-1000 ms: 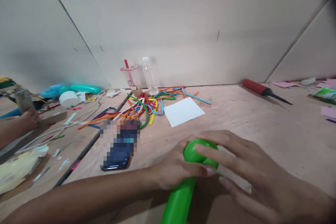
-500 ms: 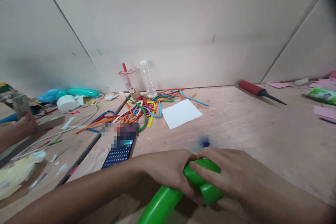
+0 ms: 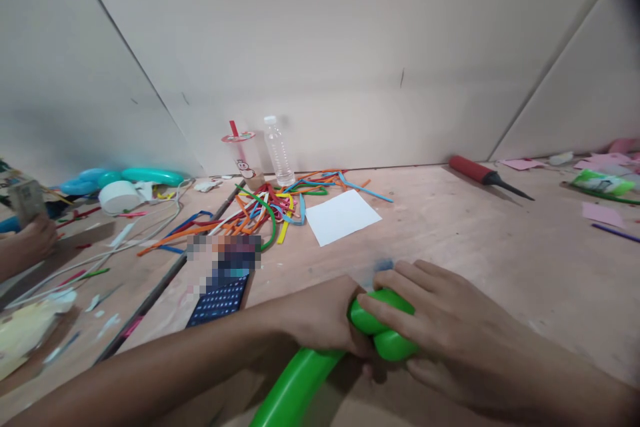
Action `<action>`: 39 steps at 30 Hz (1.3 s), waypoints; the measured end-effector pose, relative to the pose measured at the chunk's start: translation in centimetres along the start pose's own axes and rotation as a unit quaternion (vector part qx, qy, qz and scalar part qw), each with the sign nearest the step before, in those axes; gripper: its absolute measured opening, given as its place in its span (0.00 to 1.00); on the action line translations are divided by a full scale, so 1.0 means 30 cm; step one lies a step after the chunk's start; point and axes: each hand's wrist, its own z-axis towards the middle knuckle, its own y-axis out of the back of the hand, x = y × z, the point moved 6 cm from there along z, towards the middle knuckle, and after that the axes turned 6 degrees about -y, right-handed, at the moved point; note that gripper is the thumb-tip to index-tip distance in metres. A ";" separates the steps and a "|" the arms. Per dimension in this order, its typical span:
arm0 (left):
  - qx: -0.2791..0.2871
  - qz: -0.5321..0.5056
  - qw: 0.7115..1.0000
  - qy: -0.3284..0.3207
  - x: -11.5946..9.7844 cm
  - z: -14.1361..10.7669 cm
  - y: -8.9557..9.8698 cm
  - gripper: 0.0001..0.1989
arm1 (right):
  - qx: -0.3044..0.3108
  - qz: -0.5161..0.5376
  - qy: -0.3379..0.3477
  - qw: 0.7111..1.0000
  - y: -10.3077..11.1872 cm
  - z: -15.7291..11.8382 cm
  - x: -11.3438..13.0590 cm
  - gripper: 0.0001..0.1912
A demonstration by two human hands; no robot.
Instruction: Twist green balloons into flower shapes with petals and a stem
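Sitting between both hands, green balloon

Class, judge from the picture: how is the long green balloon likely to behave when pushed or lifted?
The long green balloon is probably light for its size, since it looks inflated. It likely flexes, as its bulges bunch together between the left hand and the right hand. Its rounded, glossy skin suggests it could roll if let go.

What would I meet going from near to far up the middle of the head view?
Green balloon held in the left hand and right hand → white paper → clear bottle → pale wall panel.
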 end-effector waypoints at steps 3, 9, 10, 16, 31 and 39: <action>-0.003 -0.053 0.998 0.035 0.003 -0.013 -0.030 0.08 | -0.002 0.008 0.007 1.000 0.007 0.000 0.004 0.25; -0.027 -0.224 0.974 0.028 0.035 0.001 -0.059 0.10 | -0.020 -0.031 0.004 0.999 -0.012 -0.004 -0.033 0.38; -0.037 -0.245 0.969 0.013 0.036 0.006 -0.058 0.08 | -0.036 -0.046 0.004 0.998 -0.014 -0.005 -0.042 0.40; -0.063 -0.290 0.955 0.014 0.022 0.010 -0.071 0.05 | -0.110 -0.089 0.024 0.990 -0.002 -0.014 -0.048 0.31; -0.129 0.150 0.980 0.037 -0.045 -0.064 -0.019 0.06 | 0.017 0.196 -0.167 0.966 -0.045 0.003 -0.064 0.04; -0.188 0.327 0.926 -0.027 -0.126 -0.086 -0.005 0.06 | 0.090 0.384 -0.242 0.886 -0.101 -0.007 -0.109 0.05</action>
